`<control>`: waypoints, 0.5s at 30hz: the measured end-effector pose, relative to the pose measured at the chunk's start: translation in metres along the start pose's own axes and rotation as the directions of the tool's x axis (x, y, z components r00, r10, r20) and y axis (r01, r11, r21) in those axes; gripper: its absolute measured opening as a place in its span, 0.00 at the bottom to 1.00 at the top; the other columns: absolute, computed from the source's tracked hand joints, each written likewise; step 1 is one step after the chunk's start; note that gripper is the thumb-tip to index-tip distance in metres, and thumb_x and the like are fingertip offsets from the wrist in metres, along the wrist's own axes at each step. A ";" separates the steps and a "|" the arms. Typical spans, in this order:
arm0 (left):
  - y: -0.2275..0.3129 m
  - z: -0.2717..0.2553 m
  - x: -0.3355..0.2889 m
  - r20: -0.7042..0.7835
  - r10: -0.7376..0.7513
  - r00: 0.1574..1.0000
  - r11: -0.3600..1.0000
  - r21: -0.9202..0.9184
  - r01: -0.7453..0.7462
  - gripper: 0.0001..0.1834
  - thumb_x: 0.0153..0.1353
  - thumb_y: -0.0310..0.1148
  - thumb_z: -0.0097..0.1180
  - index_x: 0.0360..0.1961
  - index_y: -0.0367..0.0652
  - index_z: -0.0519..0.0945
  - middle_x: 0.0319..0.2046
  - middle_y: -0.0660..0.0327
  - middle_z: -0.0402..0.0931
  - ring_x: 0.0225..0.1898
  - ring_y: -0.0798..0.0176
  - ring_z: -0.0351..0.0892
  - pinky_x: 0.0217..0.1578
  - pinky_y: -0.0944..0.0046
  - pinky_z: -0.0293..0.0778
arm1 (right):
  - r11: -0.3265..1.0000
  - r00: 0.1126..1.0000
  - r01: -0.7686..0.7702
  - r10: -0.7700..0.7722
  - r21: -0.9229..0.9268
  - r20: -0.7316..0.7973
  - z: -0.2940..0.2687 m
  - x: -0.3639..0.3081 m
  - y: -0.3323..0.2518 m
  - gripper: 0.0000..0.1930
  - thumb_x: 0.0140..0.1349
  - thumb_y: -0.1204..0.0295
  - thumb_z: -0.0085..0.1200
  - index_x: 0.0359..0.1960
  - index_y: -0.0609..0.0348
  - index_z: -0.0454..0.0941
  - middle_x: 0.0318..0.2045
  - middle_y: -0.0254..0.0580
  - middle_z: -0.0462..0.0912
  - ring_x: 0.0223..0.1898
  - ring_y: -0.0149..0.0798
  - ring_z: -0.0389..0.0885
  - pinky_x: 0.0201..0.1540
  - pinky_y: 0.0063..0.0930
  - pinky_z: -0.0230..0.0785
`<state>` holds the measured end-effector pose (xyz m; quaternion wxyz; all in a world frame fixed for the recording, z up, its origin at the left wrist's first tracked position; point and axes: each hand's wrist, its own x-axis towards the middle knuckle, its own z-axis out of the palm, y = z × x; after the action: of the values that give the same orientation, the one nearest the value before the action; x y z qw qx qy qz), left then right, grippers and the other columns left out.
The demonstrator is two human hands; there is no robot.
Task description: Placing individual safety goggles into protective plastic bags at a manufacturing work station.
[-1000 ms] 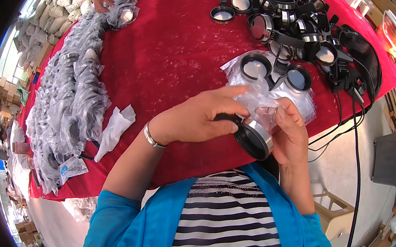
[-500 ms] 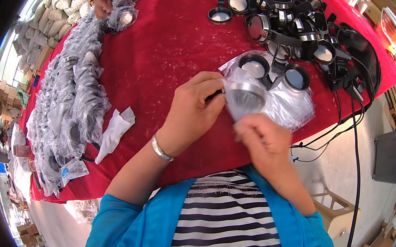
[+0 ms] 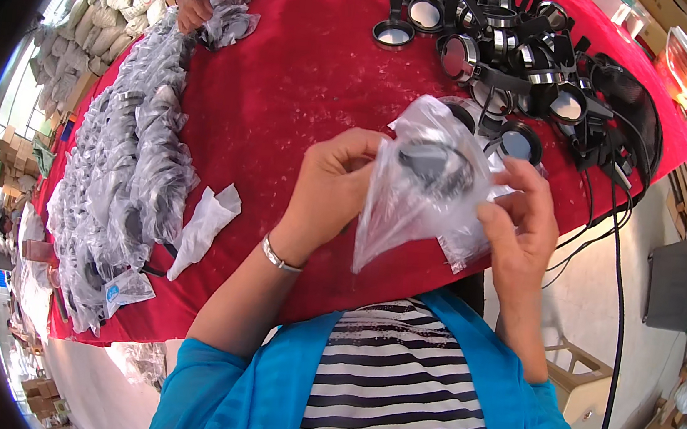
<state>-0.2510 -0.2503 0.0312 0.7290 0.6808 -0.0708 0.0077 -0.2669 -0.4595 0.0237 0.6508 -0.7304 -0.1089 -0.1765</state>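
Note:
My left hand (image 3: 337, 182) pinches the left side of a clear plastic bag (image 3: 384, 227), held above the front of the red table. Inside the bag is a round, dark piece with a silver rim (image 3: 436, 167), blurred through the film. At the bag's right edge is my right hand (image 3: 520, 220), fingers bent and thumb apart from them; whether its fingertips touch the film is hard to tell. Just beyond lie a stack of clear bags (image 3: 461, 248), partly covered, and a black round piece with a grey disc (image 3: 520, 141).
A heap of black-and-silver round pieces with handles (image 3: 504, 43) fills the back right. Wrapped pieces (image 3: 127, 167) lie in long rows at left, near a loose white wrapper (image 3: 207, 221). Another person's hand (image 3: 193, 9) works at the far left. Black cables (image 3: 618, 243) hang off the right edge.
The bagged piece has been raised and turned, and its bag now spreads out between my hands. My right hand has moved right and up. The other person's hands have shifted slightly.

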 end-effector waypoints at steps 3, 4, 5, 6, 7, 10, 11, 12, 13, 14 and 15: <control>-0.001 0.011 -0.007 0.085 0.074 0.994 0.997 0.013 -0.075 0.10 0.57 0.24 0.55 0.41 0.35 0.79 0.32 0.64 0.79 0.33 0.74 0.75 0.36 0.72 0.73 | 0.997 0.985 -0.044 0.032 0.070 0.171 0.012 0.000 0.014 0.17 0.53 0.72 0.60 0.45 0.63 0.75 0.32 0.36 0.80 0.27 0.19 0.72 0.26 0.15 0.63; 0.001 0.012 -0.010 0.080 0.066 0.995 0.997 0.040 -0.070 0.11 0.57 0.24 0.55 0.42 0.35 0.79 0.33 0.63 0.79 0.35 0.73 0.75 0.39 0.71 0.73 | 0.962 0.937 -0.266 0.244 0.060 0.248 0.006 0.000 0.007 0.14 0.55 0.72 0.59 0.43 0.63 0.76 0.30 0.33 0.80 0.28 0.18 0.71 0.27 0.14 0.63; 0.003 0.007 -0.009 0.035 0.046 0.998 0.996 0.076 -0.049 0.11 0.58 0.24 0.54 0.42 0.35 0.79 0.33 0.62 0.79 0.35 0.72 0.76 0.39 0.71 0.73 | 0.951 0.950 -0.270 0.238 0.148 0.204 0.007 0.002 0.010 0.13 0.55 0.73 0.58 0.42 0.63 0.77 0.28 0.31 0.79 0.27 0.18 0.71 0.27 0.14 0.62; 0.005 0.000 -0.010 -0.010 0.025 1.000 0.994 0.111 -0.023 0.11 0.58 0.25 0.54 0.42 0.35 0.79 0.33 0.62 0.79 0.34 0.72 0.76 0.38 0.71 0.73 | 0.933 0.958 -0.272 0.239 0.236 0.158 0.007 0.001 0.016 0.12 0.56 0.73 0.58 0.41 0.62 0.77 0.27 0.30 0.79 0.26 0.18 0.70 0.27 0.14 0.62; 0.002 -0.010 -0.013 -0.058 -0.008 0.998 0.990 0.140 0.016 0.10 0.58 0.25 0.53 0.41 0.35 0.79 0.33 0.62 0.79 0.34 0.72 0.77 0.38 0.71 0.73 | 0.906 0.960 -0.280 0.256 0.318 0.116 0.007 -0.002 0.022 0.11 0.56 0.74 0.57 0.40 0.62 0.77 0.25 0.28 0.79 0.25 0.18 0.70 0.27 0.14 0.62; 0.000 -0.034 -0.007 -0.249 0.095 0.964 0.944 0.329 -0.008 0.09 0.61 0.26 0.51 0.40 0.35 0.80 0.33 0.62 0.79 0.31 0.72 0.78 0.30 0.74 0.73 | 0.953 0.968 -0.233 0.209 0.193 0.136 0.006 0.001 0.030 0.07 0.56 0.74 0.56 0.36 0.62 0.77 0.23 0.28 0.77 0.24 0.18 0.69 0.25 0.16 0.61; 0.005 -0.035 -0.008 -0.252 0.159 0.955 0.898 0.438 -0.034 0.09 0.60 0.26 0.51 0.40 0.35 0.79 0.34 0.61 0.79 0.30 0.73 0.77 0.29 0.74 0.72 | 0.969 0.975 -0.195 0.175 0.152 0.137 0.007 0.001 0.033 0.07 0.56 0.74 0.56 0.35 0.62 0.77 0.22 0.28 0.77 0.24 0.18 0.69 0.25 0.17 0.61; 0.013 -0.027 -0.009 -0.174 0.204 0.963 0.874 0.475 -0.100 0.10 0.59 0.25 0.53 0.42 0.36 0.78 0.35 0.61 0.79 0.29 0.74 0.77 0.29 0.74 0.72 | 0.967 0.966 -0.231 0.216 0.105 0.139 0.009 0.001 0.028 0.07 0.55 0.74 0.57 0.34 0.62 0.76 0.22 0.33 0.78 0.24 0.22 0.72 0.26 0.20 0.63; 0.020 -0.015 -0.011 -0.100 0.250 0.963 0.843 0.511 -0.165 0.12 0.57 0.25 0.55 0.43 0.36 0.77 0.37 0.60 0.78 0.27 0.74 0.76 0.29 0.74 0.72 | 0.980 0.971 -0.198 0.191 0.035 0.145 0.012 0.001 0.024 0.07 0.54 0.75 0.57 0.34 0.62 0.76 0.22 0.34 0.77 0.24 0.24 0.73 0.27 0.21 0.64; 0.027 -0.001 -0.014 0.015 0.234 0.972 0.796 0.571 -0.201 0.18 0.53 0.26 0.59 0.46 0.35 0.75 0.40 0.60 0.77 0.28 0.73 0.75 0.28 0.73 0.71 | 0.986 0.974 -0.163 0.167 -0.035 0.153 0.014 0.000 0.022 0.08 0.53 0.75 0.57 0.34 0.62 0.76 0.22 0.36 0.77 0.24 0.27 0.73 0.27 0.22 0.65; 0.028 0.009 -0.014 0.175 0.399 0.900 0.615 0.677 -0.404 0.21 0.49 0.29 0.62 0.46 0.36 0.75 0.39 0.56 0.76 0.30 0.65 0.77 0.29 0.67 0.73 | 0.988 0.976 -0.118 0.133 -0.097 0.170 0.019 -0.001 0.017 0.08 0.52 0.75 0.57 0.34 0.62 0.76 0.22 0.38 0.77 0.24 0.29 0.74 0.28 0.23 0.65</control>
<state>-0.2691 -0.2564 0.0580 0.3961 0.8713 -0.2151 0.1942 -0.2588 -0.4428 0.0056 0.6165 -0.7758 -0.1117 -0.0743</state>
